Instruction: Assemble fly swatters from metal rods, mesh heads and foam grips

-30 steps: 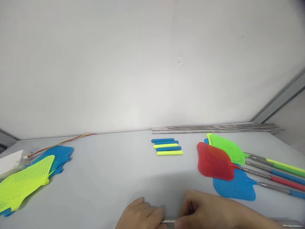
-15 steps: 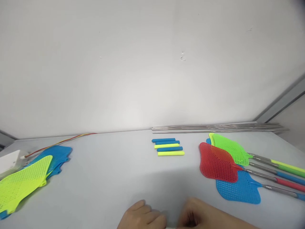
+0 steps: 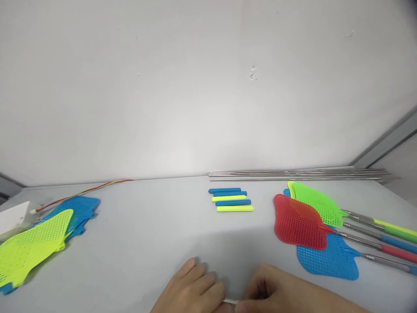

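Observation:
At the bottom of the view my left hand (image 3: 194, 290) is closed, its fingers curled towards the right. My right hand (image 3: 276, 290) is closed as well, thumb and fingers bent together. A thin whitish piece (image 3: 230, 301) spans the gap between them, gripped from both sides; its ends are hidden, so its kind cannot be told. Beyond the hands lie several blue and yellow handle sleeves (image 3: 234, 208) in a stack of rows. To the right are fly swatters with a red head (image 3: 299, 221), a green head (image 3: 321, 204) and a blue head (image 3: 329, 258).
Thin metal rods (image 3: 254, 174) lie along the wall at the back. On the left are a loose yellow swatter head (image 3: 35, 248) and blue heads (image 3: 84, 208). A white box (image 3: 14, 218) with a red and yellow cable (image 3: 87, 190) stands behind them.
Both hands have come slightly further up into view. More of the whitish piece between them shows. The things on the table lie as before, with a small camera shift.

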Available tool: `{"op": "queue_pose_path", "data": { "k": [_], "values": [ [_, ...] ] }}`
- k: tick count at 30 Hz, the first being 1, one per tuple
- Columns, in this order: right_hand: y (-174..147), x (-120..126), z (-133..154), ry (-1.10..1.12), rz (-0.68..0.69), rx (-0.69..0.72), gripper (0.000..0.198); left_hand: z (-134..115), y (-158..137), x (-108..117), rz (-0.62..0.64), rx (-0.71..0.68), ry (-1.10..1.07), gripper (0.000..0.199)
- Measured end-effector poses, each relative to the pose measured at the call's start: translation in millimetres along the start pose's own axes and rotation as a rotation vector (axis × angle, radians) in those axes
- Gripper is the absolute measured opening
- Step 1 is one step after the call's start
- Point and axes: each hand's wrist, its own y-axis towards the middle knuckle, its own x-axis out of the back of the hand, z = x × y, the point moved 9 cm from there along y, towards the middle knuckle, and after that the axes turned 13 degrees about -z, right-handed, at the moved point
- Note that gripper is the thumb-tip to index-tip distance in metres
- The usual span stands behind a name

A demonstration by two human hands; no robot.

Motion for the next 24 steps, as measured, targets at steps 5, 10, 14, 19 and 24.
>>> {"op": "queue_pose_path", "data": {
  "k": [5, 10, 14, 19, 24],
  "values": [
    [2.4, 4.2, -7.6, 0.081, 0.06, 0.001, 0.042, 15.4, 4.7, 11.2, -0.02, 0.098, 0.065, 0.032],
    [4.4, 4.6, -12.6, 0.094, 0.073, -0.004, 0.042, 20.5, 2.9, 13.8, -0.062, 0.121, 0.035, 0.034],
    [5.3, 3.5, -19.8, 0.077, 0.085, -0.023, 0.044, 17.5, 1.5, 17.3, -0.142, 0.1, 0.023, 0.032],
    [5.8, 4.9, -20.2, 0.068, 0.091, -0.001, 0.043, 17.9, -1.9, 16.5, -0.143, 0.104, -0.047, 0.026],
    [6.5, 7.6, -19.7, 0.067, 0.093, -0.015, 0.043, 20.4, -5.6, 14.0, -0.096, 0.098, -0.079, 0.021]
  ]
}}
